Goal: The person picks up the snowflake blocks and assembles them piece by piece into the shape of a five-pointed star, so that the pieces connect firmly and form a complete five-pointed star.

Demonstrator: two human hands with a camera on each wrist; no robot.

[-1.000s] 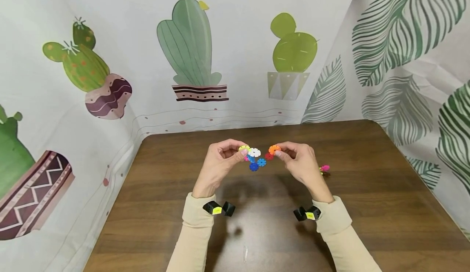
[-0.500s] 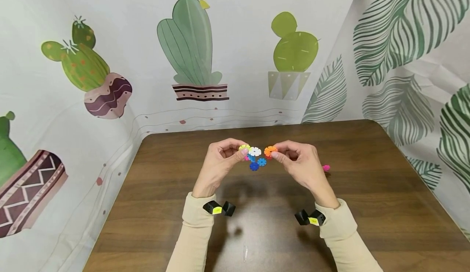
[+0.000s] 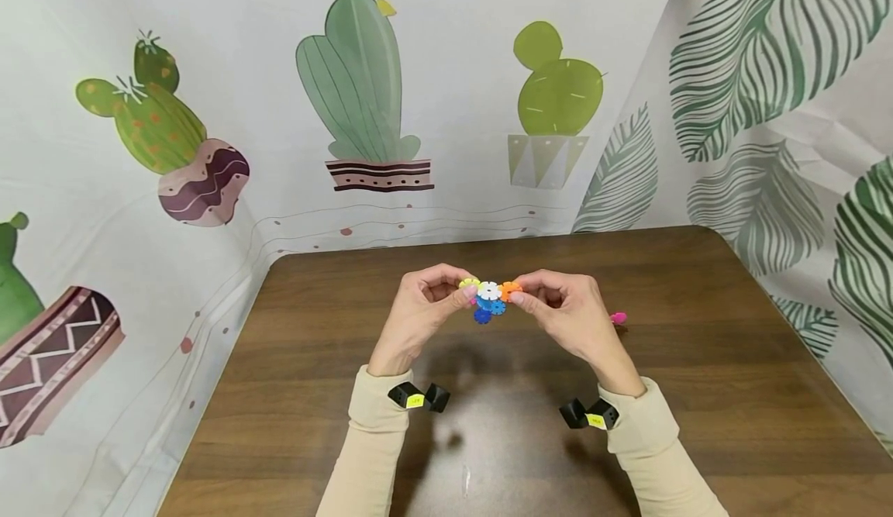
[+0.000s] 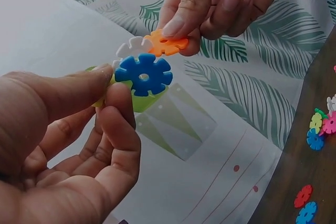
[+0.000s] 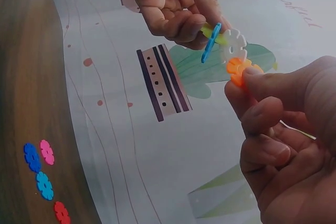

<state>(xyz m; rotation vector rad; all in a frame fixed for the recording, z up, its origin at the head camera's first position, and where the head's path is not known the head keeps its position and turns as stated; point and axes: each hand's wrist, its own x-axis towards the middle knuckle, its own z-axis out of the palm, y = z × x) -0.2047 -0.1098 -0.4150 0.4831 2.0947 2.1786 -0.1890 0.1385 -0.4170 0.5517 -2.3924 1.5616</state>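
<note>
My left hand pinches a yellow-green notched plastic disc between thumb and forefinger. A blue notched disc and a white one are joined to it. With thumb and index finger, my right hand holds an orange notched disc. The orange disc's edge meets the white disc's edge; whether their slots interlock I cannot tell. All these discs are held above the table, between the two hands.
On the brown wooden table lie loose discs: dark blue, pink, light blue and red. A joined multicoloured cluster lies farther right. A patterned cloth hangs behind the table.
My right hand has moved left, bringing the orange disc from apart to against the white disc. The left hand has shifted slightly right, still holding its joined discs.
</note>
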